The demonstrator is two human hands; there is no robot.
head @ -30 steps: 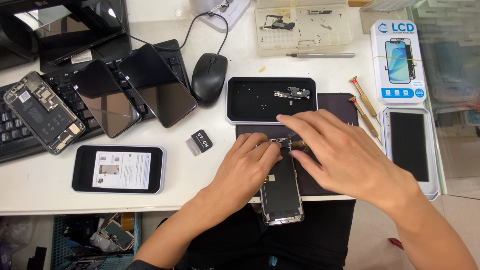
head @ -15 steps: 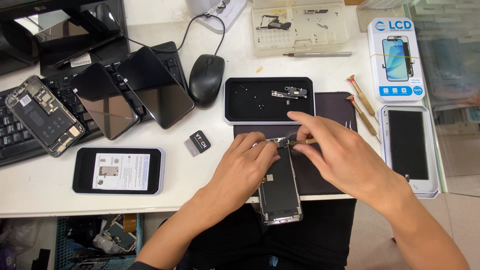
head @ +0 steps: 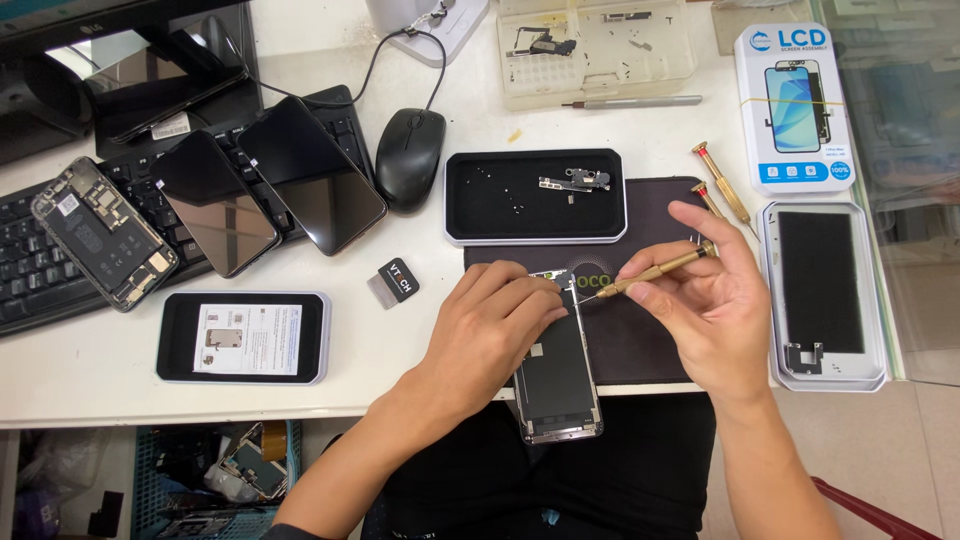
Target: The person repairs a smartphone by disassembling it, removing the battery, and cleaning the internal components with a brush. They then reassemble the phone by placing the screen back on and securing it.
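Looking down at a white work table (head: 90,385). Left hand (head: 495,335) pressing down on the top end of a phone screen panel (head: 556,385) lying face down on a dark mat (head: 640,345), lower end overhanging the table edge. Right hand (head: 715,305) gripping a brass screwdriver (head: 655,272), tip pointing at the panel's top edge just beside the left fingers. Sitting beyond the mat, a black tray (head: 535,197) holding small parts. Lying further left, a black mouse (head: 408,155), two dark phones (head: 270,195) leaning on a keyboard (head: 30,280), and an opened phone (head: 103,232). Resting to the right, two more screwdrivers (head: 722,185) and a boxed replacement screen (head: 793,105).
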